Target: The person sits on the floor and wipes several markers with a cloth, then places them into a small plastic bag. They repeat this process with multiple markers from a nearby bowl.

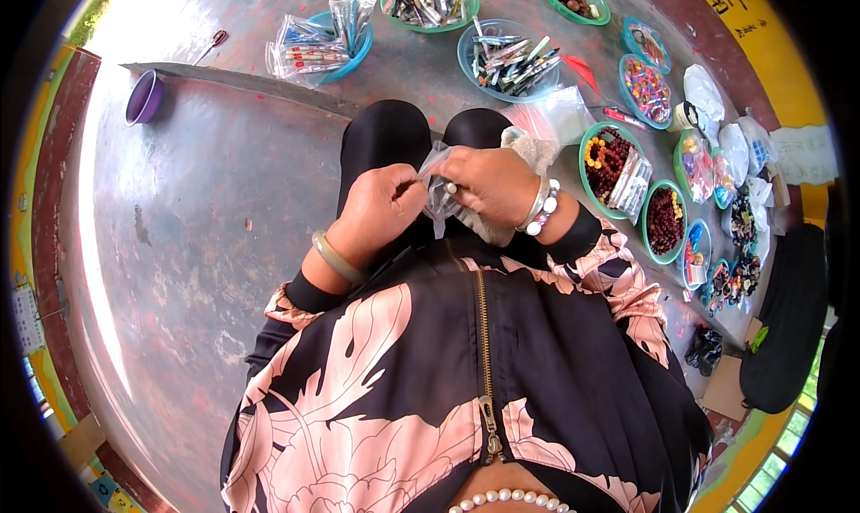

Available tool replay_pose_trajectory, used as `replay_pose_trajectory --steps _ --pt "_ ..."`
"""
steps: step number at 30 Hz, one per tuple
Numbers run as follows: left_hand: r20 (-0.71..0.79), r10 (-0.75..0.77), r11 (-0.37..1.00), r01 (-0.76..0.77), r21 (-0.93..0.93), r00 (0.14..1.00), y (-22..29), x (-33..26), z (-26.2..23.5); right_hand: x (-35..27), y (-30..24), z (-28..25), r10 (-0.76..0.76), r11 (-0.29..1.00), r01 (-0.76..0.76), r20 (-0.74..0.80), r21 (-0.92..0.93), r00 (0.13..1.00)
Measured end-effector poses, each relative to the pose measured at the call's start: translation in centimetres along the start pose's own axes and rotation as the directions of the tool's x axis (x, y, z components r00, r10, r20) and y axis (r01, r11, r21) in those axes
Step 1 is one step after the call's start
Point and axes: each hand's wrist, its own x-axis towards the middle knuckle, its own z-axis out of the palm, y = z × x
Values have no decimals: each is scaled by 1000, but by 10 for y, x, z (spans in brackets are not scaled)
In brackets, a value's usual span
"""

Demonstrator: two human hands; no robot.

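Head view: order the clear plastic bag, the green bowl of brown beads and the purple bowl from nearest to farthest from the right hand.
1. Clear plastic bag: pinched in the right hand itself, over the lap.
2. Green bowl of brown beads: on the floor to the person's right.
3. Purple bowl: far off on the left, by the step edge.

Grey floor [206, 208]: bead bowls [665, 219], purple bowl [143, 97].

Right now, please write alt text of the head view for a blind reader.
Both hands, left and right, pinch a small clear bag above the lap. Bowls of beads and pens lie on the floor ahead and right.
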Motion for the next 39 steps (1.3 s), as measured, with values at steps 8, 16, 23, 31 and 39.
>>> replay_pose_trajectory --steps 8,16,23,31,39 --pt "57 -104 984 111 -138 993 4 -2 4 -8 -11 -19 179 921 -129 -105 367 978" --pt "50 -75 961 85 -262 996 10 -2 6 -8 -15 9 115 986 -114 -1 124 993" --pt "-2 -108 951 102 -291 994 2 -4 7 -4 -13 6 146 988 -144 24 -54 989" --pt "-30 -51 957 41 -287 998 1 -6 6 -11 -7 1 216 975 -206 -151 78 965" --pt "106 -147 867 180 -465 983 8 8 5 -8 -10 1 172 985 -172 -45 5 984"
